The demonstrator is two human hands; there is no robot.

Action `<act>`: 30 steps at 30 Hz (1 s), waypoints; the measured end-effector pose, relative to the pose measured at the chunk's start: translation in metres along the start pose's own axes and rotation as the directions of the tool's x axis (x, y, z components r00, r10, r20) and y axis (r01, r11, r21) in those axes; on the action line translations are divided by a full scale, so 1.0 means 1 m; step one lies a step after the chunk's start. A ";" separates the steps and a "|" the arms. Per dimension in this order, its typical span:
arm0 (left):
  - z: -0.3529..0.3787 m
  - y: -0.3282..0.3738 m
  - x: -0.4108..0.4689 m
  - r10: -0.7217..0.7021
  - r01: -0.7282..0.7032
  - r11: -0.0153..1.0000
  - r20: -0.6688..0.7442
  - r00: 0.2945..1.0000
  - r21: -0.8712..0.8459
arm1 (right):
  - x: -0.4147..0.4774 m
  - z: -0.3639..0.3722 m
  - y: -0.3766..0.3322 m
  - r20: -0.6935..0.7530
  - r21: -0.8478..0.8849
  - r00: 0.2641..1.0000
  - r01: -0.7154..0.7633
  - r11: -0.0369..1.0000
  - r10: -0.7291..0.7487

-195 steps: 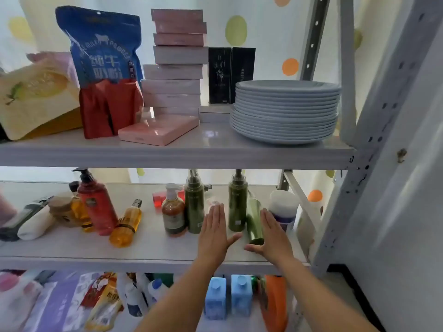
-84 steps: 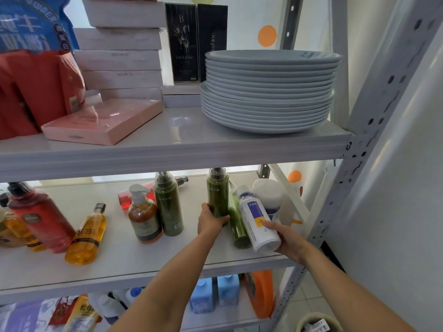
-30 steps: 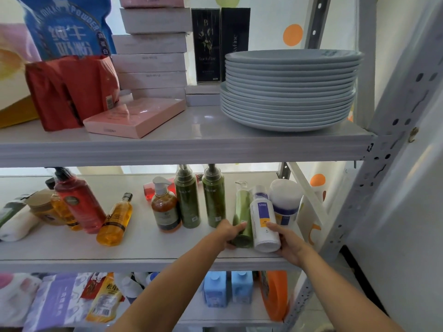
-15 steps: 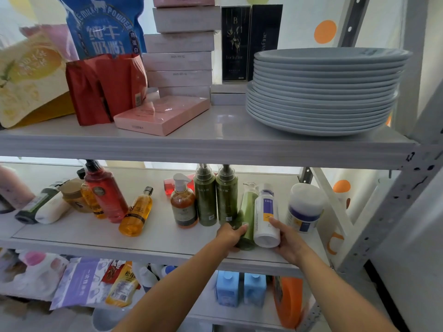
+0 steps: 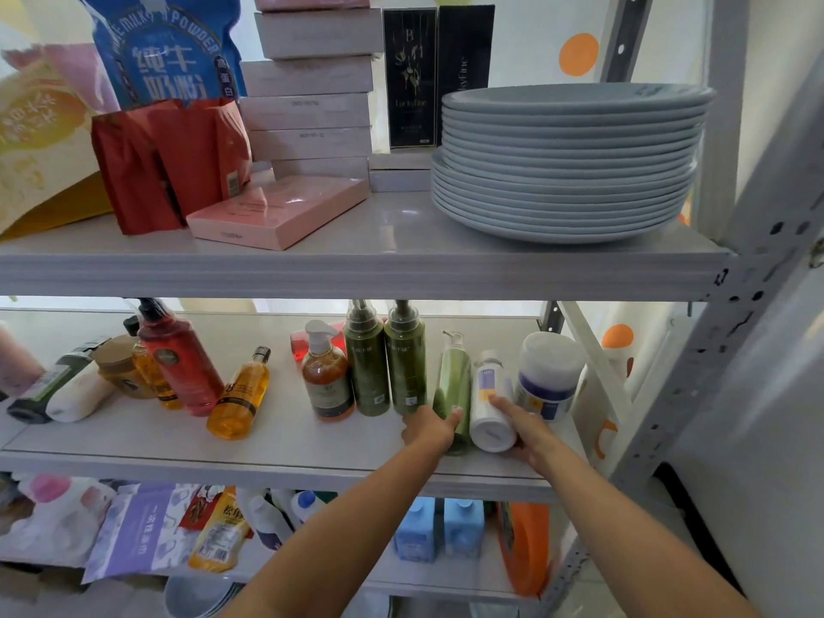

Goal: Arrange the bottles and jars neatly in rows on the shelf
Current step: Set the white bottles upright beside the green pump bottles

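On the middle shelf [image 5: 133, 443] a row stands toward the right: an amber pump bottle [image 5: 327, 383], two dark green pump bottles [image 5: 368, 368] [image 5: 405, 363], a light green pump bottle [image 5: 455, 381], a white bottle with a purple label [image 5: 488, 394] and a white jar [image 5: 550, 372]. My left hand [image 5: 428, 430] grips the base of the light green bottle. Beside it, my right hand [image 5: 526, 432] holds the white bottle low down, index finger along its side. Further left a red pump bottle [image 5: 178, 363] stands, and an orange bottle [image 5: 238, 394] leans.
At the shelf's left end are a brown-lidded jar [image 5: 120, 368] and two lying tubes [image 5: 67, 394]. The upper shelf carries stacked plates [image 5: 570, 162], boxes and bags just above the bottle tops. A grey perforated upright [image 5: 713, 350] bounds the right side. Blue containers sit on the shelf below.
The white bottle, held tilted above the shelf earlier, now stands in the row beside the light green bottle. Both hands have stayed on these two bottles over the last second.
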State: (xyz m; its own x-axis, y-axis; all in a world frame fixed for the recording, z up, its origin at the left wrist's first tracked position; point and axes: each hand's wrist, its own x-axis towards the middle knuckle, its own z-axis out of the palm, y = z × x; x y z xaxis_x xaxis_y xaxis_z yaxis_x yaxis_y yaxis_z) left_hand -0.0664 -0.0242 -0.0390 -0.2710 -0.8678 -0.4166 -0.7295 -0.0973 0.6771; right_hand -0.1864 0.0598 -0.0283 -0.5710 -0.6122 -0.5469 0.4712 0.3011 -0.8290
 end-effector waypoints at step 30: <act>-0.009 0.002 -0.034 0.555 -0.560 0.545 0.232 0.799 0.624 | -0.019 -0.014 0.001 0.400 -0.828 0.805 0.523 0.204 -0.438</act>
State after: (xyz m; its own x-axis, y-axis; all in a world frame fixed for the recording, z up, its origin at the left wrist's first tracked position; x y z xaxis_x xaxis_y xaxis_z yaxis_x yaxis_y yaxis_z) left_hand -0.0531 0.0006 -0.0188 -0.7670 -0.6342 -0.0976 -0.6379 0.7370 0.2234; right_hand -0.1845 0.0821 -0.0201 -0.3967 -0.9174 -0.0310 -0.7588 0.3467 -0.5515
